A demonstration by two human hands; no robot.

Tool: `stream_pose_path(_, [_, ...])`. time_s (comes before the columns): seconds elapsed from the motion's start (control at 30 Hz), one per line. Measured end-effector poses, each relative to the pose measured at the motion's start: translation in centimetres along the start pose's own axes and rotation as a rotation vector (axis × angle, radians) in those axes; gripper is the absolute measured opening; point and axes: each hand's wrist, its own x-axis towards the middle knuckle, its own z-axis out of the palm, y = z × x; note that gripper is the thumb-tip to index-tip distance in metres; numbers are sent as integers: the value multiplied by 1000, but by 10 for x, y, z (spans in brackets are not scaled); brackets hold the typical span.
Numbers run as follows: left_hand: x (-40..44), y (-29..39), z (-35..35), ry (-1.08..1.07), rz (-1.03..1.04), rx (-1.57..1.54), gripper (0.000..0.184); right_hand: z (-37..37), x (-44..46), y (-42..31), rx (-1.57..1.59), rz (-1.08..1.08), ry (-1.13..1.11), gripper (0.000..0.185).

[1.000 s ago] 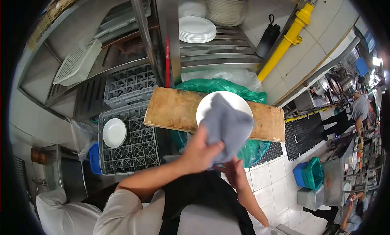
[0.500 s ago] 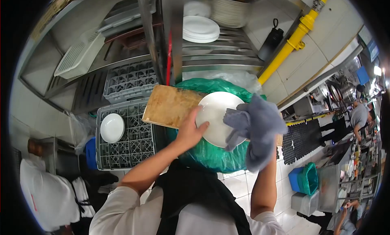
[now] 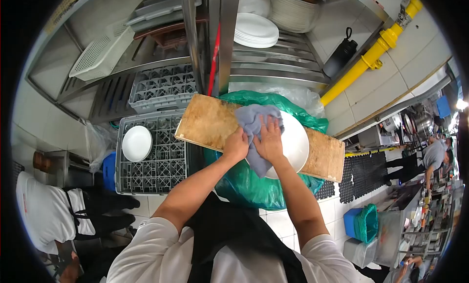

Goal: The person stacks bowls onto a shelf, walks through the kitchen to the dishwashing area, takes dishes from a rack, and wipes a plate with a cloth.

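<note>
A round white plate (image 3: pixel 294 145) is in front of me over a wooden board (image 3: pixel 207 120). My left hand (image 3: pixel 235 145) is closed at the plate's left edge, its fingertips partly hidden beside the cloth. A grey-blue cloth (image 3: pixel 250 118) lies bunched across the left part of the plate. My right hand (image 3: pixel 270 140) presses the cloth onto the plate, fingers over the fabric. Beneath the board sits a green plastic bag (image 3: pixel 249 185), bulging out on both sides.
Left of the board, a grey glass rack (image 3: pixel 151 178) carries a small white plate (image 3: pixel 137 143). Stacked white plates (image 3: pixel 256 30) stand on the metal shelf ahead. A yellow pipe (image 3: pixel 364 60) runs at the right. A person in white (image 3: pixel 44 214) stands at the left.
My right hand has brought the cloth from the right, raised beside the plate, leftward onto its surface. My left hand's fingers have curled in at the plate's left edge. The view has shifted slightly.
</note>
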Motion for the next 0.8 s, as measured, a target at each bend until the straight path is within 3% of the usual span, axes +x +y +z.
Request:
stream_pose_path(0.13, [-4, 10, -2, 24, -86, -39, 21, -13, -41, 14, 16, -142, -253, 57])
stream_pose_path(0.2, [-3, 9, -1, -1, -77, -36, 21, -46, -65, 27, 215, -267, -499, 48])
stream_pose_path(0.33, [-1, 7, -5, -44, -21, -81, 20, -101, -81, 61, 58, -210, -482, 53])
stream_pose_path(0.4, [1, 6, -6, -65, 17, -65, 21, -102, -65, 77, -390, -70, -298, 63])
stream_pose_path(0.57, [2, 3, -1, -45, 63, -123, 20, -23, -8, 49, -328, 38, -70, 73])
stream_pose_path(0.63, [1, 2, -1, -80, 0, 41, 19, -15, -3, 17, -210, -9, -78, 67])
stream_pose_path(0.8, [0, 1, 6, 22, 31, 4, 20, -31, -49, 13, 72, -243, -235, 52])
